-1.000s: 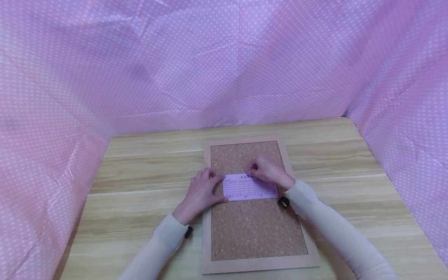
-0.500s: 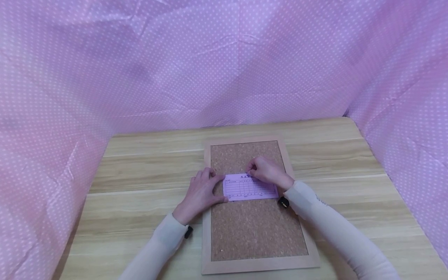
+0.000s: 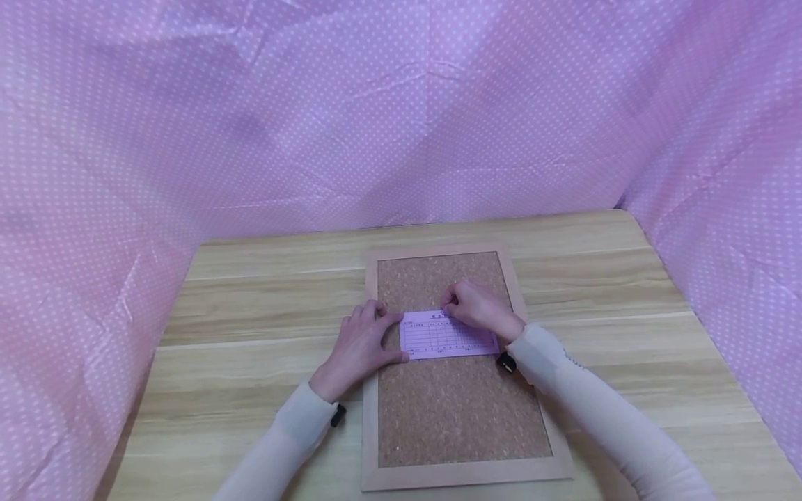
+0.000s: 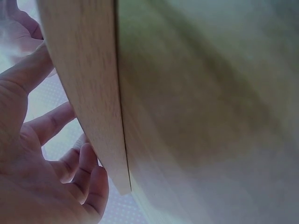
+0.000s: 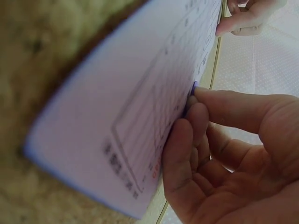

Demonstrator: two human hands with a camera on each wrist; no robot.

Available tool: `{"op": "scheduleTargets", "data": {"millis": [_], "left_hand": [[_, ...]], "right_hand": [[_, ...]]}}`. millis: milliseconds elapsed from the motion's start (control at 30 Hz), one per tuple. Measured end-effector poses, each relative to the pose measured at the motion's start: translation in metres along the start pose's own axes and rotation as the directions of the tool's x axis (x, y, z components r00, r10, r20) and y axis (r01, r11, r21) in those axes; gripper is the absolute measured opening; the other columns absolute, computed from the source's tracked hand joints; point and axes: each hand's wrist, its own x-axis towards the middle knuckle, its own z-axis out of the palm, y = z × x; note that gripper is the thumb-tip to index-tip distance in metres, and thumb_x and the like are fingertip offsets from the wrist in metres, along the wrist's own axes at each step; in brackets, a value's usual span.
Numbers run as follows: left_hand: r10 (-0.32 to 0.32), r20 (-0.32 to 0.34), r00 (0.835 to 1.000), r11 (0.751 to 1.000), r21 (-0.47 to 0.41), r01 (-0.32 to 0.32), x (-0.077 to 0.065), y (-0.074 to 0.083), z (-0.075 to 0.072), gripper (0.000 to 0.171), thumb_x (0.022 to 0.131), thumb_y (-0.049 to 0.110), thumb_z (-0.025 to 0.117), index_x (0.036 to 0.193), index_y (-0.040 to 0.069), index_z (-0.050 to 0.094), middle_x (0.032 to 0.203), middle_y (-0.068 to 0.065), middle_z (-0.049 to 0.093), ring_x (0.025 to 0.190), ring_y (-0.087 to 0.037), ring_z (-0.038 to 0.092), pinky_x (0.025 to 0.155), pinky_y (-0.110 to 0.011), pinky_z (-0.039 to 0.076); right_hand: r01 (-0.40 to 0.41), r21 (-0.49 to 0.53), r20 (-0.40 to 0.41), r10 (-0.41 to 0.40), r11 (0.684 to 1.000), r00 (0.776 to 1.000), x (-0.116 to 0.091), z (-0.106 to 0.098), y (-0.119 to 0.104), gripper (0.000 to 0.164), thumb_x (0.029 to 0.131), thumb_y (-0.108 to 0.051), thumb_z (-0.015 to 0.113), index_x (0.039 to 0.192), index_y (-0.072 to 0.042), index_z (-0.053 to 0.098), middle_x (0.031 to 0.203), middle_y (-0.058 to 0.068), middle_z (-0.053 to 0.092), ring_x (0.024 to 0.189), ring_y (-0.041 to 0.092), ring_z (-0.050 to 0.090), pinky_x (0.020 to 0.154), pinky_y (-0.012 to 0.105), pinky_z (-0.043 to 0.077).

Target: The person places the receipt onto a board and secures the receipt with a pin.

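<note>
A pale purple printed form slip (image 3: 432,337) lies across the middle of a wood-framed corkboard (image 3: 460,417). My left hand (image 3: 357,344) rests at the slip's left end, thumb and index finger spread onto its two left corners. At the slip's top edge, my right hand (image 3: 479,306) pinches a small purple push pin (image 5: 194,87) between thumb and fingertips; most of the pin is hidden by them. In the right wrist view, the slip's near corner stands slightly off the cork. The left wrist view shows my left fingers (image 4: 49,123) partly behind the board's frame.
The corkboard lies on a light wood-grain table (image 3: 250,327), with table surface on both sides of it. A pink dotted cloth (image 3: 401,118) hangs behind and at both sides. Dark wrist devices sit at both cuffs.
The right hand shifts very slightly at the slip's top edge, still pinching the push pin. The left hand, slip and corkboard stay in place.
</note>
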Motion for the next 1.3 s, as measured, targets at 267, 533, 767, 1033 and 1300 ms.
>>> {"op": "scheduleTargets", "data": {"millis": [267, 533, 767, 1033, 1300], "left_hand": [[-0.006, 0.008, 1.0, 1.0, 0.005, 0.006, -0.002, 0.004, -0.002, 0.076, 0.075, 0.048, 0.091, 0.139, 0.016, 0.067, 0.127, -0.01, 0.052, 0.108, -0.028, 0.048, 0.087, -0.044, 0.039], [-0.021, 0.026, 0.999, 1.0, 0.002, 0.02, -0.001, 0.004, 0.0, 0.077, 0.075, 0.048, 0.091, 0.14, 0.017, 0.066, 0.128, -0.009, 0.052, 0.107, -0.027, 0.048, 0.088, -0.043, 0.04], [0.005, -0.008, 1.0, 1.0, 0.018, -0.005, -0.002, 0.003, -0.002, 0.078, 0.073, 0.049, 0.092, 0.139, 0.015, 0.066, 0.128, -0.011, 0.053, 0.108, -0.029, 0.049, 0.087, -0.044, 0.041], [0.017, -0.001, 1.0, 1.0, 0.023, -0.017, -0.002, 0.004, -0.003, 0.078, 0.074, 0.05, 0.091, 0.139, 0.014, 0.066, 0.13, -0.012, 0.053, 0.111, -0.03, 0.05, 0.089, -0.046, 0.042], [0.003, -0.005, 1.0, 1.0, 0.003, -0.003, -0.003, 0.002, -0.002, 0.08, 0.073, 0.049, 0.091, 0.14, 0.014, 0.066, 0.131, -0.011, 0.052, 0.115, -0.03, 0.05, 0.093, -0.048, 0.042]], "right_hand": [[0.017, 0.014, -0.009, -0.017, 1.0, 1.0, -0.004, 0.0, 0.0, 0.011, 0.095, -0.011, 0.07, 0.102, -0.008, 0.077, 0.095, 0.004, 0.072, 0.081, 0.018, 0.063, 0.079, 0.037, 0.051], [0.089, 0.041, -0.058, -0.087, 0.995, 0.995, -0.01, 0.0, 0.008, 0.011, 0.093, -0.01, 0.071, 0.101, -0.005, 0.078, 0.096, 0.006, 0.074, 0.081, 0.018, 0.064, 0.077, 0.037, 0.052], [0.185, 0.036, -0.095, -0.181, 0.982, 0.979, -0.022, -0.003, 0.013, 0.011, 0.09, -0.008, 0.074, 0.099, -0.003, 0.076, 0.09, 0.004, 0.071, 0.08, 0.017, 0.062, 0.076, 0.037, 0.051], [0.29, -0.087, -0.15, -0.3, 0.953, 0.942, -0.044, -0.001, 0.023, 0.03, 0.087, -0.016, 0.082, 0.11, 0.001, 0.074, 0.103, 0.008, 0.068, 0.095, 0.024, 0.063, 0.088, 0.045, 0.052], [0.305, -0.184, -0.148, -0.333, 0.934, 0.931, -0.062, -0.004, 0.033, 0.042, 0.082, -0.022, 0.087, 0.115, 0.0, 0.073, 0.108, 0.007, 0.064, 0.098, 0.025, 0.06, 0.089, 0.044, 0.05]]}}
